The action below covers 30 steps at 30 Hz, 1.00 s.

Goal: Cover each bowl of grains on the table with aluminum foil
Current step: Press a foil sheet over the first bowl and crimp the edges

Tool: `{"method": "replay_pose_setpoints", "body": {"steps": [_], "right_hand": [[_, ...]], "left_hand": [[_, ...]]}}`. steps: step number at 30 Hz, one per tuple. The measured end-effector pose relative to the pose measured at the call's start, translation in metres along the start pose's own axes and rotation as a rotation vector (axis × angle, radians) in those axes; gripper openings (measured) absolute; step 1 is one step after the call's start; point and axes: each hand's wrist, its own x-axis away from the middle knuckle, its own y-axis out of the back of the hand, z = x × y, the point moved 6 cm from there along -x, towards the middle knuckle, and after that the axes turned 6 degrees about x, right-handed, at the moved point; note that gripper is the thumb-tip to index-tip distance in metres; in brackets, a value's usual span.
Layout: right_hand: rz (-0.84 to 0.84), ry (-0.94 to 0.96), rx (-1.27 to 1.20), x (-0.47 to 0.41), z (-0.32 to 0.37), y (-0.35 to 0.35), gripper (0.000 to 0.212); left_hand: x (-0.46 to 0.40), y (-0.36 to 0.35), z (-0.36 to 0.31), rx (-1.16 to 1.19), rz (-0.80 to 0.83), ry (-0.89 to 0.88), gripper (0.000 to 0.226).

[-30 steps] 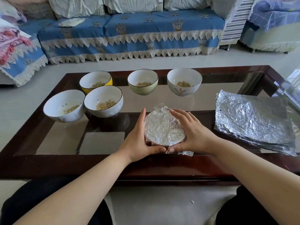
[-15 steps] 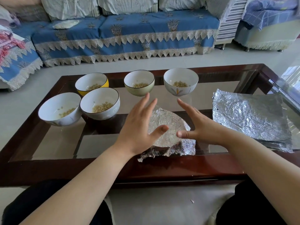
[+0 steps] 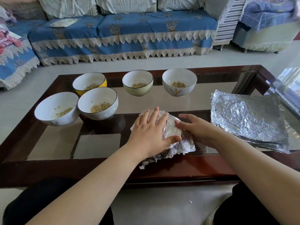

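Note:
A foil-covered bowl (image 3: pixel 173 132) stands near the table's front edge, with loose foil crumpled at its near side. My left hand (image 3: pixel 151 132) lies flat on top of it, fingers spread and the thumb pressed on the near rim. My right hand (image 3: pixel 197 129) cups the bowl's right side. Five uncovered bowls hold grains: a white bowl (image 3: pixel 56 109) at the left, a dark-rimmed white bowl (image 3: pixel 98 103) touching it, then a yellow bowl (image 3: pixel 89 82), a green bowl (image 3: pixel 138 82) and a flowered white bowl (image 3: pixel 179 82) along the back. A stack of foil sheets (image 3: pixel 248 120) lies at the right.
The bowls rest on a glass-topped table with a dark wooden frame (image 3: pixel 97 171). A blue-covered sofa (image 3: pixel 123 36) runs along the far side of the floor. My knees in black sit below the table's front edge.
A second ago both hands cupped the bowl's sides. They lifted off with fingers spread, then came down again: the left flat on top, the right against the right side.

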Motion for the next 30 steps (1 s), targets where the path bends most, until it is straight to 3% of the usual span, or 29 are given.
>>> {"method": "replay_pose_setpoints", "body": {"steps": [2, 8, 14, 18, 23, 27, 30], "right_hand": [[0.004, 0.000, -0.039, 0.003, 0.007, -0.003, 0.103], [0.121, -0.103, -0.362, 0.000, 0.003, -0.012, 0.064], [0.182, -0.091, -0.432, -0.002, 0.009, -0.009, 0.055], [0.148, -0.029, -0.434, -0.001, 0.012, -0.011, 0.022], [0.076, -0.010, -0.366, -0.002, 0.010, -0.010, 0.036], [0.049, 0.002, -0.406, 0.000, 0.009, -0.008, 0.012], [-0.003, 0.003, -0.422, 0.001, 0.010, -0.008, 0.009]], "left_hand": [[0.004, -0.002, -0.002, -0.011, -0.008, 0.023, 0.113], [0.005, -0.004, -0.002, -0.024, 0.014, -0.003, 0.108], [0.005, -0.005, -0.003, -0.051, 0.038, -0.050, 0.101], [0.005, -0.006, -0.005, -0.064, 0.050, -0.071, 0.102], [0.005, -0.005, -0.006, -0.055, 0.047, -0.087, 0.102], [0.005, -0.005, -0.007, -0.072, 0.033, -0.121, 0.095], [0.005, -0.006, -0.007, -0.085, 0.025, -0.143, 0.088]]}}
